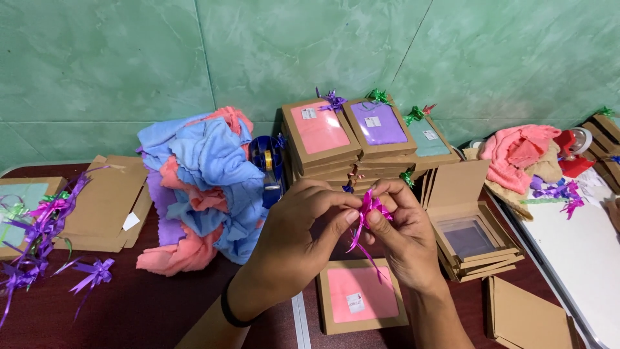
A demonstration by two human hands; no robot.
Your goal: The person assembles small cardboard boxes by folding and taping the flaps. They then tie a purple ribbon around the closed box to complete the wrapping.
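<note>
Both my hands hold a small magenta ribbon bow [370, 208] between their fingertips, above the table's middle. My left hand [298, 238] pinches it from the left; a black band sits on that wrist. My right hand [399, 234] pinches it from the right, with ribbon tails hanging down. Directly below lies a flat brown cardboard box [360, 296] with a window showing pink cloth and a small white label.
A heap of blue, pink and purple cloths [201, 184] lies left of centre, beside a blue tape dispenser [267, 167]. Stacked windowed boxes with bows [361, 139] stand behind. Empty windowed lids [475, 242] sit right, flat cardboard [106, 203] and purple bows [39, 236] left, more cloths [520, 155] far right.
</note>
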